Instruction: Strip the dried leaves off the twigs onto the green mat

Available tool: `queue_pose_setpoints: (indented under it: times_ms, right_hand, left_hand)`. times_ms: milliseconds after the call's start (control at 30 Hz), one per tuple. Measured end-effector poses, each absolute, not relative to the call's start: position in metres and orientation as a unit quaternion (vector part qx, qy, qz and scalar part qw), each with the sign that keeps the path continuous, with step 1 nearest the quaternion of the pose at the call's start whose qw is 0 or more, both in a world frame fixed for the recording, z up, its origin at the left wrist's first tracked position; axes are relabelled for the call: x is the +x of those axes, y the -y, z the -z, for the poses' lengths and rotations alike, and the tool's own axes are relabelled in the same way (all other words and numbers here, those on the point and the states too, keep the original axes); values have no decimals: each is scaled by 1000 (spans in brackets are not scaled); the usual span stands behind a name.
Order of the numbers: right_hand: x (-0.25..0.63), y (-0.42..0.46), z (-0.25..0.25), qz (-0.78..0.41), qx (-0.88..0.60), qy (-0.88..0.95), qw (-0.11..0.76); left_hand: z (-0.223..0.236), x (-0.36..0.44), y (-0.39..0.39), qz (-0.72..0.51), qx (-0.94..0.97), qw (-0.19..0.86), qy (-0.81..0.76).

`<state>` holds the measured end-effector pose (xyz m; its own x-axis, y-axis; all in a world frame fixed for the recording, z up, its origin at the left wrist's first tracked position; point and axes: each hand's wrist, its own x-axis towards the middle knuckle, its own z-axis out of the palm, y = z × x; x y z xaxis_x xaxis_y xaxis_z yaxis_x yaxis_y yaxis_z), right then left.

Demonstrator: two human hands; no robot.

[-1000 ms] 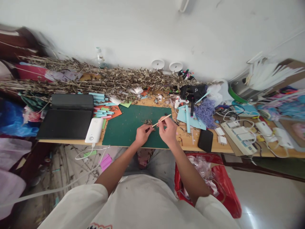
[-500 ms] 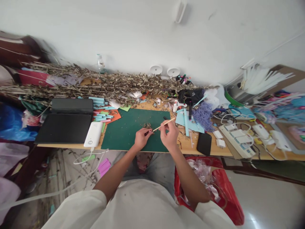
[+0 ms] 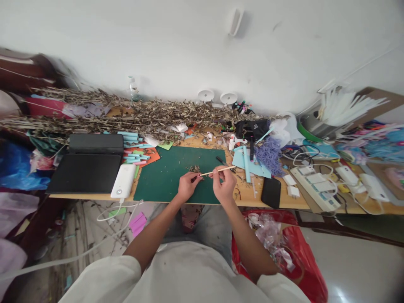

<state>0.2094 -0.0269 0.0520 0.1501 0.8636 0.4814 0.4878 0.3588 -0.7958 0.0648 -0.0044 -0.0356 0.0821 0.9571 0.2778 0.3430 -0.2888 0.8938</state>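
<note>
Above the green cutting mat [image 3: 164,176], my right hand [image 3: 224,183] pinches a thin pale wooden stick [image 3: 210,172] near its right part. The stick lies almost level, and its left end meets the fingertips of my left hand [image 3: 188,185]. My left thumb and fingers are pressed together; a tiny dark reddish bit shows at their tips, too small to name. Just behind my left fingers a little heap of dried plant bits [image 3: 193,168] rests on the mat. A dark pen-like tool [image 3: 220,160] lies beyond my right hand.
Dried stems [image 3: 158,113] are piled along the wall. A black tablet case [image 3: 85,170] and white power bank [image 3: 123,181] lie at left. Rightward are blue paper rolls [image 3: 246,164], a glue gun [image 3: 236,142], purple yarn [image 3: 268,155], a phone [image 3: 270,192] and a power strip [image 3: 315,187].
The stick has tilted from slanting up rightward to nearly level. My right hand has turned slightly with it, while my left hand stays almost in place.
</note>
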Motion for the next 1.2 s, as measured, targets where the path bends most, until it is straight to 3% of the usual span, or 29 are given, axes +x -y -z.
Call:
queue_pose_setpoints:
  times_ms: [400,733,933,1200]
  right_hand:
    - [204,19,-47,-186,-540,641,513]
    - [200,11,-55,-231,-513,701,439]
    - [200,7,-55,-184,-524,732,394]
    - [195,5,-50,-192,-510,738,398]
  left_hand:
    - [36,65,5,-458,663,331,-491]
    - [33,64,4,-467,665,329,-481]
    - [37,64,4,-463,671,321,-483]
    - [38,63,3,-462,667,313,-494]
